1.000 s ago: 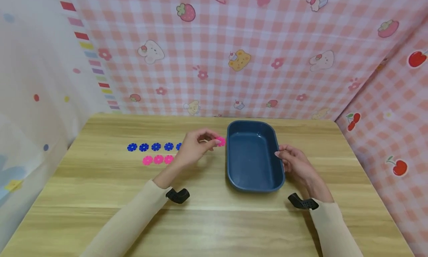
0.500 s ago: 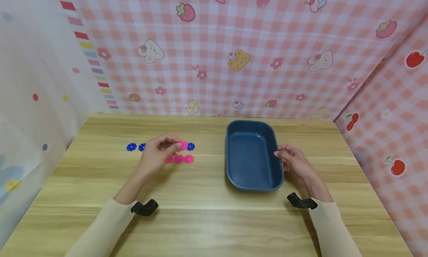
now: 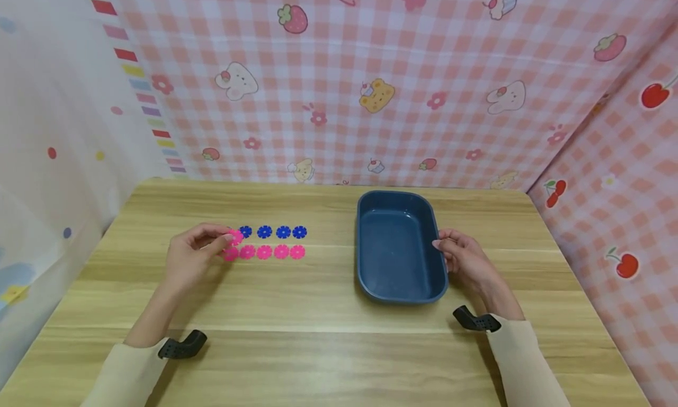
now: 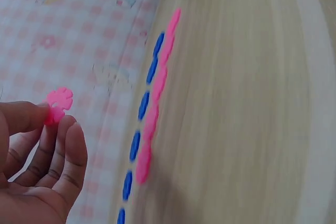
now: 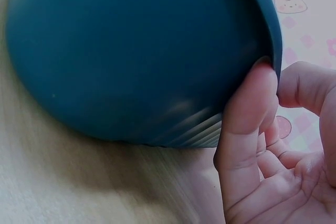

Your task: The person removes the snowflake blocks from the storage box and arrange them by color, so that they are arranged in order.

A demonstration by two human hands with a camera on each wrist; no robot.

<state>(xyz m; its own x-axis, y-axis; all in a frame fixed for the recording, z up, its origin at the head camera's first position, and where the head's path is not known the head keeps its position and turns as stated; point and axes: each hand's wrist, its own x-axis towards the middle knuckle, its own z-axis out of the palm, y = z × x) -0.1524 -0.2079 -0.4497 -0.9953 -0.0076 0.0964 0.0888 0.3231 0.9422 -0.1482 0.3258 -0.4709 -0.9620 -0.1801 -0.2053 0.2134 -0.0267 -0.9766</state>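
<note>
My left hand (image 3: 190, 257) pinches a pink snowflake disc (image 4: 60, 99) between thumb and fingertips, over the left end of two rows of discs. The nearer row holds several pink snowflake discs (image 3: 264, 252) lying close side by side. Behind it runs a row of blue snowflake discs (image 3: 264, 232); in the head view, its left end is hidden by the left hand. My right hand (image 3: 468, 260) grips the right rim of a deep blue rectangular basin (image 5: 126, 51), thumb at the rim and fingers against the outer wall. The basin's inside floor shows in the head view.
The wooden table (image 3: 339, 360) reaches back to a pink checked cloth (image 3: 339, 89) with cartoon prints. A white dotted cloth (image 3: 47, 130) hangs on the left, and a cherry-print checked cloth (image 3: 625, 201) on the right.
The left hand has moved left from beside the basin, carrying the pink snowflake disc past both rows to their left end. The right hand keeps its grip on the basin.
</note>
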